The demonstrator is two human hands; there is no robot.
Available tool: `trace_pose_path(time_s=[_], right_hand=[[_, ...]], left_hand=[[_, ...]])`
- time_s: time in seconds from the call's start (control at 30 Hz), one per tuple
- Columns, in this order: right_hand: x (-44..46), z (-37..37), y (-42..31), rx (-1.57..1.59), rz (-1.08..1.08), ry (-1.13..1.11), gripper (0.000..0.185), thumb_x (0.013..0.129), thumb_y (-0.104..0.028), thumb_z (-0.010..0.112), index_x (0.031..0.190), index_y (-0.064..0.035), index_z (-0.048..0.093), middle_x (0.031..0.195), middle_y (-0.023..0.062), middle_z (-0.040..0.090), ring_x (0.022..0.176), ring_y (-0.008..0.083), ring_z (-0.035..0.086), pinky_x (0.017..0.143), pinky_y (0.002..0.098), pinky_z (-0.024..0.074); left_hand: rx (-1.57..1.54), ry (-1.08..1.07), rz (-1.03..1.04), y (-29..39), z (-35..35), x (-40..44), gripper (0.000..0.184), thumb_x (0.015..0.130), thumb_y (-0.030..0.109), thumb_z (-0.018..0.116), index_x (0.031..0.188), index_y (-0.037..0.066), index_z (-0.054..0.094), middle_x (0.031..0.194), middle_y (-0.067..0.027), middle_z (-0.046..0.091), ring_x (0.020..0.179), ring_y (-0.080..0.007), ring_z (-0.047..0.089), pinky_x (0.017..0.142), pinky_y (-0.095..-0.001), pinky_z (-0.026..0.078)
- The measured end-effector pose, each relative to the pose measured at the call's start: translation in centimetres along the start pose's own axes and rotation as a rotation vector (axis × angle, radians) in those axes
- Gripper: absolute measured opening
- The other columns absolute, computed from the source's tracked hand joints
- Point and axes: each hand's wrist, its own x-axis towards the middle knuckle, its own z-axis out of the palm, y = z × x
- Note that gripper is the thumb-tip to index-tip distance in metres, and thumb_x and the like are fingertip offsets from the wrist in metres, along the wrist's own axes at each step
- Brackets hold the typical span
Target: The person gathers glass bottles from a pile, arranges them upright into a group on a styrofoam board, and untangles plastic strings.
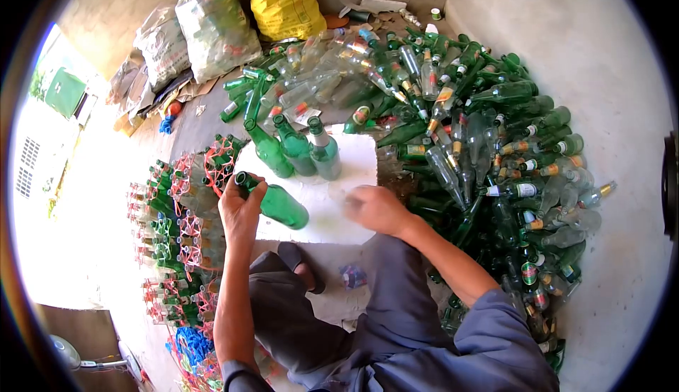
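My left hand (240, 205) is closed around the neck of a green glass bottle (286, 208), which tilts with its base toward the lower right over a white board (327, 205). My right hand (375, 209) is above the board's right side, its fingers smeared by motion, so whether it holds anything cannot be made out. Three more bottles stand upright together toward the back of the board: a green one (270, 153), a darker green one (296, 150) and one with a pale band at its neck (325, 157).
A large heap of loose bottles (488, 151) spreads behind and to the right. Bundles of bottles tied with pink string (184, 229) stand at left. A yellow sack (283, 3) and a clear bag (216, 28) lean at the back; blue string (194, 349) lies lower left.
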Motion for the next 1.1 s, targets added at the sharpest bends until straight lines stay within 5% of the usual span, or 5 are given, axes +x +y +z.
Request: trace_pose_path(time_s=[0.23,0.5,0.8,0.97,1.1], right_hand=[[-9.1,-0.7,9.3,0.265,0.501,0.138,0.025,0.084,-0.022,0.070,0.093,0.0015,0.072,0.087,0.0147,0.073,0.078,0.0209,0.070,0.072,0.0345,0.0536],[-18.4,4.4,16.5,0.272,0.620,0.181,0.030,0.088,-0.027,0.069,0.096,0.0016,0.073,0.083,0.0153,0.073,0.074,0.0195,0.069,0.070,0.0331,0.0530],[-22.1,6.4,16.0,0.321,0.880,0.133,0.031,0.090,-0.027,0.065,0.093,0.0030,0.072,0.077,0.0101,0.071,0.070,0.0153,0.061,0.067,0.0332,0.0503],[-23.5,7.9,15.3,0.323,0.623,0.308,0.041,0.091,-0.037,0.060,0.090,0.0022,0.069,0.074,0.0141,0.070,0.066,0.0172,0.059,0.066,0.0369,0.0490],[-19.5,2.5,8.4,0.110,0.855,0.032,0.039,0.090,-0.035,0.063,0.083,0.0037,0.068,0.067,0.0153,0.067,0.061,0.0228,0.061,0.062,0.0388,0.0490]], left_hand=[[0.194,0.106,0.048,-3.2,-0.7,2.6,0.013,0.085,0.009,0.070,0.095,0.004,0.064,0.081,0.0007,0.065,0.075,-0.0067,0.056,0.072,-0.0238,0.047],[0.142,0.208,0.088,-3.4,0.1,3.8,0.012,0.088,0.012,0.070,0.093,0.006,0.062,0.075,0.0021,0.061,0.060,-0.0054,0.051,0.054,-0.0229,0.042],[0.212,0.228,0.148,-4.4,1.7,4.8,0.014,0.089,0.012,0.071,0.095,0.004,0.061,0.076,0.0012,0.061,0.063,-0.0046,0.050,0.054,-0.0229,0.040],[0.033,0.130,0.061,-5.6,2.0,4.9,0.018,0.091,0.013,0.071,0.102,0.004,0.060,0.086,0.0006,0.063,0.065,-0.0051,0.051,0.053,-0.0216,0.039],[0.113,0.144,0.043,-6.1,2.4,4.9,0.020,0.090,0.015,0.072,0.103,0.004,0.061,0.088,-0.0005,0.063,0.063,-0.0048,0.051,0.048,-0.0209,0.039]])
